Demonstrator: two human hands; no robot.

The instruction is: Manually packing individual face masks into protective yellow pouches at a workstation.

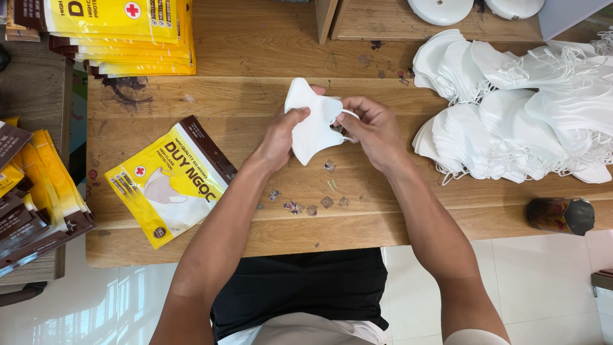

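Both hands meet over the middle of the desk [357, 64], a little above centre frame, and between them you hold one white face mask [311, 131]. Your left hand [281, 137] pinches the mask's left edge, thumb on top and fingers tucked behind the fabric. Your right hand [373, 128] closes on the right edge, where a thin ear loop [347, 114] curls out past the fingertips. Neither hand is spread; both are nipped onto the mask.

Judging by its look, the mask is very light, soft and floppy, a folded sheet of thin fabric that will crease under any hard squeeze and flutter if you let a corner go. It should not be slippery. The ear loop is the weak point, so pinch the cloth by its edges rather than tugging on the elastic.

You hold it flat toward the camera, lifted just off the wood. Its long axis runs roughly from top to bottom of the frame, leaning slightly, with one pointed tip toward the top and a curved, rounded end toward the bottom.

A heap of matching masks [517, 115] lies at the right. One yellow packet [169, 182] rests at lower left, and a stack of packets [124, 35] sits at upper left.
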